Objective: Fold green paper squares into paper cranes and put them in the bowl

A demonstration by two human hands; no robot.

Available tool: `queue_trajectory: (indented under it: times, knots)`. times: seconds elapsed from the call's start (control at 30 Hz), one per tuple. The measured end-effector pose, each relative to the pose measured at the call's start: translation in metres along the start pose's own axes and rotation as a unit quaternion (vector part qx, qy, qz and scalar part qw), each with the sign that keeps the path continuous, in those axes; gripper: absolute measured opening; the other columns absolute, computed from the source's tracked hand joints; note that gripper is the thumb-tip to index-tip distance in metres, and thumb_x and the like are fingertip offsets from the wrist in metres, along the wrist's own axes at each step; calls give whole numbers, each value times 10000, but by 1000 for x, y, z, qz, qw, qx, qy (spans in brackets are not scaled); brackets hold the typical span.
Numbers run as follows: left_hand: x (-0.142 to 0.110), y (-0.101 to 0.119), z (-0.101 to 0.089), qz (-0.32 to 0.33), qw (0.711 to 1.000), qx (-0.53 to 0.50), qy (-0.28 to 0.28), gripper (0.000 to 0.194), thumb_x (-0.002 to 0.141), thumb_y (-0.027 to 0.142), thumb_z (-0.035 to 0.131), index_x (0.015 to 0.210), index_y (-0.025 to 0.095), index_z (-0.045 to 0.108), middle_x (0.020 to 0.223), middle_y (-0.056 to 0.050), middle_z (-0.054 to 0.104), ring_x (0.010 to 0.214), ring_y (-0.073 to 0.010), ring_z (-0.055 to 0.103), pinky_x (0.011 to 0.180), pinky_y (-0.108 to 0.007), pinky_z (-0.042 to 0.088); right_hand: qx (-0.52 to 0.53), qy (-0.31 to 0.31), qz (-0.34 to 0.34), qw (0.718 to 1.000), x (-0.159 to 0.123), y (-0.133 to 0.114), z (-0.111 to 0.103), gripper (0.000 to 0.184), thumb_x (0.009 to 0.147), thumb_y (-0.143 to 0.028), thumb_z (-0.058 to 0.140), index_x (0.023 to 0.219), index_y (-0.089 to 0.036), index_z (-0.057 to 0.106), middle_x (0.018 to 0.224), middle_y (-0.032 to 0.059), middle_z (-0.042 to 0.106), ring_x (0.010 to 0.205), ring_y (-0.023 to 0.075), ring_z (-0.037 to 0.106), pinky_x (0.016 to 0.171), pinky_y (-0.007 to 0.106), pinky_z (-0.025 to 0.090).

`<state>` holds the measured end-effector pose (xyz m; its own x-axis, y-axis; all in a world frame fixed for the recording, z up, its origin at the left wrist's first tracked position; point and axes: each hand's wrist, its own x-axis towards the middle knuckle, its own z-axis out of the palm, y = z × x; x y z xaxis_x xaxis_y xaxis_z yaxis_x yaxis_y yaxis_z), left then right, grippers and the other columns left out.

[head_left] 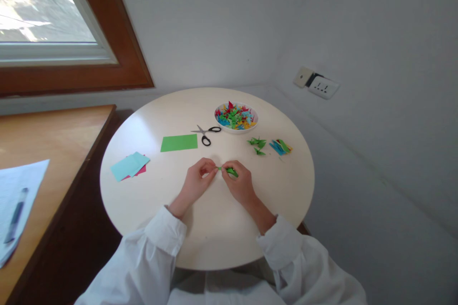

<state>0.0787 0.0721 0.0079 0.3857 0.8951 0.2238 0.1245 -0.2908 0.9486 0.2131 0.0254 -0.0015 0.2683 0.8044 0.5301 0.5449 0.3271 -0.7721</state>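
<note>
Above the middle of the white round table [211, 243], both hands pinch one small folded green paper [232, 172]. My left hand [200, 177] is closed, with thumb and fingertips on the paper's thin left tip. On the right side, my right hand [240, 181] has closed round the wider part, which shows between its fingers. Its exact folded shape is partly hidden. Beyond the hands lies a flat green paper sheet [179, 143]. Several small green paper cranes [257, 144] rest to the right of my right hand.
Black-handled scissors [205, 133] lie spread beside the green sheet. A white bowl [236, 131] at the back holds many colourful paper cranes. Folded paper strips [281, 147] lie at right, light-blue and red paper squares [129, 165] at left. A wooden desk [71, 136] stands left.
</note>
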Motion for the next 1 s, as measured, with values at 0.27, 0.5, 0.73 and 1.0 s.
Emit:
queue_trajectory:
  times: [0.27, 0.5, 0.73, 1.0]
  knots:
    - [0, -3, 1, -11, 1000, 0, -3, 123, 696, 264, 635, 721, 147, 606, 656, -18, 612, 607, -116, 553, 582, -224, 449, 2, -8, -5, 1000, -1, -2, 0, 67, 753, -165, 520, 707, -201, 553, 723, 23, 613, 703, 149, 585, 687, 278, 474]
    - [0, -1, 2, -30, 999, -20, 12, 139, 660, 281, 662, 677, 151, 616, 625, -18, 616, 572, -113, 536, 528, -211, 424, -2, -3, -18, 1000, -1, -1, 1, 73, 746, -149, 520, 708, -202, 550, 725, 26, 616, 703, 151, 586, 682, 283, 475]
    - [0, 3, 3, -56, 997, -48, 15, 148, 633, 275, 675, 658, 150, 601, 593, 0, 600, 541, -100, 523, 513, -205, 408, 0, 3, -26, 1000, -1, -1, 1, 75, 738, -134, 529, 711, -200, 552, 735, 29, 617, 715, 153, 590, 692, 284, 477]
    - [0, 5, 4, -65, 996, -62, 17, 143, 625, 265, 675, 646, 148, 596, 564, 11, 585, 527, -97, 525, 505, -199, 414, 2, 2, -27, 1000, -1, -1, 1, 70, 743, -144, 523, 713, -197, 558, 747, 33, 620, 723, 152, 590, 698, 288, 481]
